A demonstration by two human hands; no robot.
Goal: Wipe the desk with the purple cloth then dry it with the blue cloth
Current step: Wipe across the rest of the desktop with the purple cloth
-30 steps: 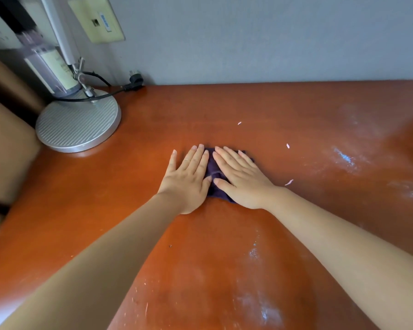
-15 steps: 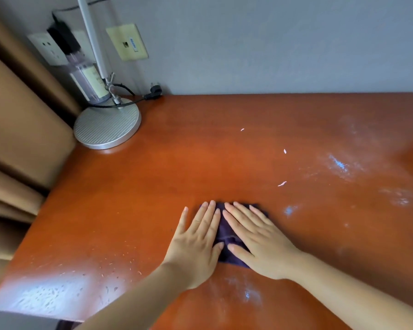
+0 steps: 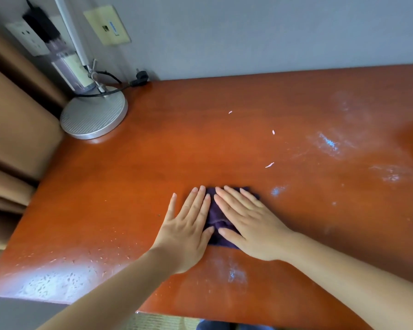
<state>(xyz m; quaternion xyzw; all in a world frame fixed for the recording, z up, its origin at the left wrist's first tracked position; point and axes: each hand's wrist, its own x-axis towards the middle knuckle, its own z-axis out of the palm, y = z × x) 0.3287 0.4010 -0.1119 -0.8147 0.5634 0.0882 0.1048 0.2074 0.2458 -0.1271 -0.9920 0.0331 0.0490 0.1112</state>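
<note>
Near the front middle of the desk [image 3: 153, 177] lies the purple cloth [image 3: 216, 221], folded small and dark; both hands press on it with flat, straight fingers, so neither hand clenches or pinches it. The left hand [image 3: 188, 231] covers its left side and partly rests on bare wood; the right hand [image 3: 249, 226] covers its right side; only a narrow strip of cloth shows between them. The blue cloth is not visible in this view.

What could go wrong, in my judgement: the cloth is only pushed by flat palms, so in a fast stroke it may bunch up or slide out from under the hands; the small white scraps [image 3: 270, 165] further back may be smeared or pushed along rather than picked up; the pale wet smears [image 3: 328, 144] on the right side are well apart from the cloth and could be missed; a wide stroke to the left rear may knock the lamp base [image 3: 93, 115] or pull its cable [image 3: 119, 88].

Compared with half a second ago, the hands and cloth sit at nearly the same place near the front edge, with the same flat pressing; one second ago they were further back on the desk, closer to the scraps, so the stroke has come toward the person and now seems almost stopped.
</note>
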